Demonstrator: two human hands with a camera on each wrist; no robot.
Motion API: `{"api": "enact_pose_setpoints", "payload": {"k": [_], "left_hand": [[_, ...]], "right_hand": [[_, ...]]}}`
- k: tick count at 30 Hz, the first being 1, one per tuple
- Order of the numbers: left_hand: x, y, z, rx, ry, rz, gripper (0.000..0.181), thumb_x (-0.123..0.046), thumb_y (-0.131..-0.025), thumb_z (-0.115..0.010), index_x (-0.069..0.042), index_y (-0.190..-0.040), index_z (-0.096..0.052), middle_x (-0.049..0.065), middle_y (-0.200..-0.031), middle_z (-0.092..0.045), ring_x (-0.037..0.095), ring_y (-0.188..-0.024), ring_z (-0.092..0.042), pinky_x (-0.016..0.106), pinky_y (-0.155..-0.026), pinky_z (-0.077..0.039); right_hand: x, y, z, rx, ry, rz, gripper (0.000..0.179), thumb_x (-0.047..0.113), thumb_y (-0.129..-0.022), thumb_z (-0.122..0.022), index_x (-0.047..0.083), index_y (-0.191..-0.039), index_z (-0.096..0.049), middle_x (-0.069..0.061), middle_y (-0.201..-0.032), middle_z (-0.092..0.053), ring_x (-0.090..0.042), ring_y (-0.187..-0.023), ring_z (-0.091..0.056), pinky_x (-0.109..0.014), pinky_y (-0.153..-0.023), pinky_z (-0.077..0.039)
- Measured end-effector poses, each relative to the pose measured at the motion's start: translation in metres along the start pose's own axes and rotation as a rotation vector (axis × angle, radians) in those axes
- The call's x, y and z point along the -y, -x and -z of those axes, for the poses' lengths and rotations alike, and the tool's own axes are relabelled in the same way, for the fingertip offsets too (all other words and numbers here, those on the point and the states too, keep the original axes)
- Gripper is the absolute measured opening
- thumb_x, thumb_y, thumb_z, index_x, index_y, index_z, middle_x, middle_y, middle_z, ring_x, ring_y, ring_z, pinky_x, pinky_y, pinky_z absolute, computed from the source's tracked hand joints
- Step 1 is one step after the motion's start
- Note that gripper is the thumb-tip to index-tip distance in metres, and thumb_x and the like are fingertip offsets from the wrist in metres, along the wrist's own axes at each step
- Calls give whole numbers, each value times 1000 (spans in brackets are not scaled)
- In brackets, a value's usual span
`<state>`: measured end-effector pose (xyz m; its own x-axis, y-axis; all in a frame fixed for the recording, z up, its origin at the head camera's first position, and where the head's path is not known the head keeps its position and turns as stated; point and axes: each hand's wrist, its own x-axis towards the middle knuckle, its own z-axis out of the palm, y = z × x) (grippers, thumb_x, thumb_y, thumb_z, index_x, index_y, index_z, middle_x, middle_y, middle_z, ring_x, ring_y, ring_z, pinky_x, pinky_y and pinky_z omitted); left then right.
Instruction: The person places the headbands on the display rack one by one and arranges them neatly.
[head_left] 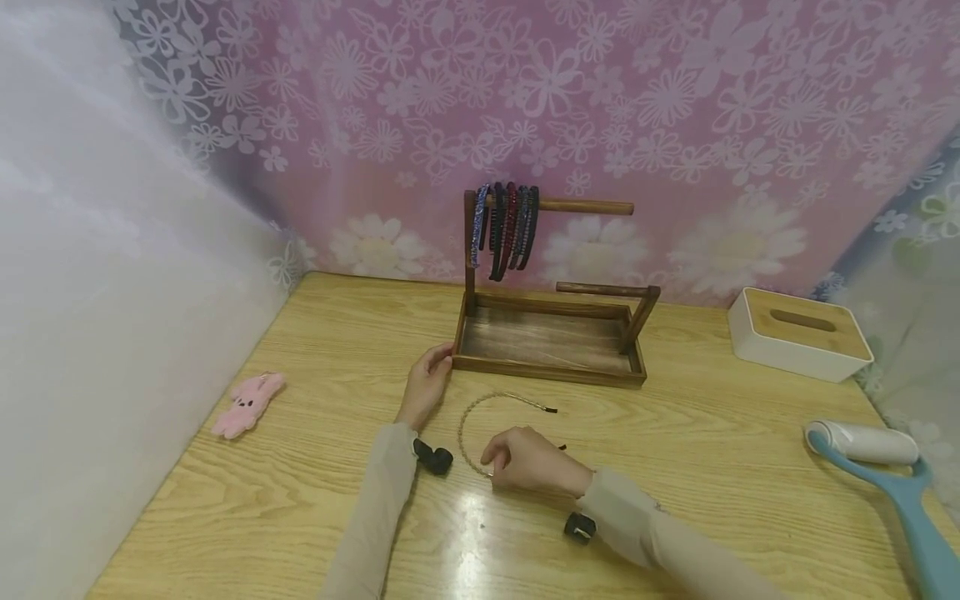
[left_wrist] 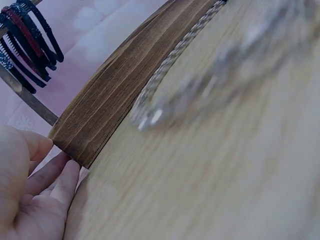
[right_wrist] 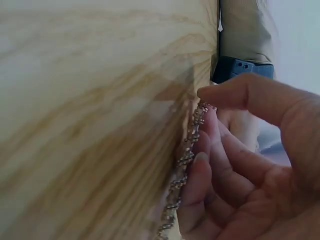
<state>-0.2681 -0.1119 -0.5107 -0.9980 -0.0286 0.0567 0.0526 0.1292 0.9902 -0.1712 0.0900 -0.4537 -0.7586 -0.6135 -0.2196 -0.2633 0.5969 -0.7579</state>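
A thin beaded headband (head_left: 462,429) lies in a curve on the table, its dark-tipped ends toward the right. My right hand (head_left: 528,460) pinches one side of it; in the right wrist view, thumb and fingers (right_wrist: 197,180) close on the beaded band (right_wrist: 175,192). My left hand (head_left: 426,385) holds the front left corner of a dark wooden stand (head_left: 547,372). The left wrist view shows the thumb at the upper edge of that corner and fingers (left_wrist: 67,182) at the lower edge. Several headbands (head_left: 512,229) hang from the stand's taller bar (head_left: 588,206).
The stand's shorter bar (head_left: 603,289) rises at the right of its tray. A white tissue box (head_left: 780,346) with a wooden lid stands at the back right. Nearer on the right lies a blue-handled lint roller (head_left: 870,442). A pink plush toy (head_left: 249,405) lies on the left.
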Motion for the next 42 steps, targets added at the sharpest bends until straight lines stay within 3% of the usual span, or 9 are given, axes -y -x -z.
{"api": "enact_pose_setpoints", "payload": {"k": [6, 10, 19, 25, 28, 31, 35, 38, 42], "left_hand": [[-1, 0, 0, -8, -5, -19, 34, -11, -102, -48, -3, -135, -56, 17, -138, -56, 30, -131, -52, 43, -112, -42], [-1, 0, -1, -12, -6, -26, 34, -10, -102, -49, -2, -134, -56, 18, -138, -56, 31, -131, -52, 43, -112, -42], [-2, 2, -2, 1, 24, -22, 35, -9, -101, -50, 0, -134, -55, 21, -139, -55, 33, -132, -51, 44, -114, -40], [-27, 14, 0, 3, -10, -27, 34, -4, -101, -47, 7, -133, -53, 25, -137, -55, 37, -131, -51, 44, -113, -41], [-31, 14, 2, 23, -9, 5, 34, -5, -102, -46, 5, -134, -53, 23, -138, -54, 35, -133, -49, 43, -114, -40], [-25, 11, 1, 33, 2, 28, 35, -8, -103, -46, 1, -136, -52, 20, -141, -53, 33, -135, -48, 43, -116, -38], [-10, 4, 0, 19, 13, 28, 36, -12, -103, -47, -4, -137, -53, 17, -142, -53, 31, -135, -48, 43, -117, -37], [-4, 1, 0, 9, 1, 24, 35, -14, -103, -48, -6, -137, -54, 15, -141, -54, 29, -133, -50, 42, -115, -39], [-2, 1, 0, 5, -8, 23, 34, -13, -103, -48, -7, -136, -55, 14, -140, -55, 28, -132, -51, 42, -114, -40]], "right_hand": [[-8, 22, 14, 18, 79, 13, 21, -1, -76, -67, 0, -96, -74, 7, -63, -56, -4, -55, -44, -17, -55, -38], [-22, 37, 23, 6, 78, 10, 17, 1, -78, -68, 3, -94, -73, 8, -65, -54, -2, -57, -45, -17, -56, -40], [-37, 67, 49, -18, -65, 18, 22, 4, -82, -65, 0, -103, -70, -7, -93, -68, -5, -73, -56, -20, -63, -49], [-42, 81, 71, -51, -217, -25, 32, 7, -88, -60, -6, -117, -64, -13, -98, -63, -6, -75, -53, -20, -58, -47], [-45, 90, 80, -116, -302, -57, 36, 11, -94, -58, -9, -124, -58, -9, -98, -62, -5, -70, -51, -23, -53, -46], [-48, 98, 86, -222, -356, -19, 37, 11, -97, -57, -11, -126, -54, 2, -97, -66, -4, -72, -54, -25, -55, -49], [-53, 107, 94, -383, -416, 19, 26, 7, -97, -56, 13, -122, -63, 17, -95, -65, 0, -79, -59, -23, -60, -52], [-58, 112, 101, -482, -477, 19, 31, 6, -98, -55, 32, -115, -62, 19, -95, -63, 2, -84, -61, -20, -65, -52], [-65, 117, 112, -586, -585, 56, 32, 5, -100, -52, 31, -117, -60, 17, -97, -65, 1, -86, -62, -18, -69, -53]]}}
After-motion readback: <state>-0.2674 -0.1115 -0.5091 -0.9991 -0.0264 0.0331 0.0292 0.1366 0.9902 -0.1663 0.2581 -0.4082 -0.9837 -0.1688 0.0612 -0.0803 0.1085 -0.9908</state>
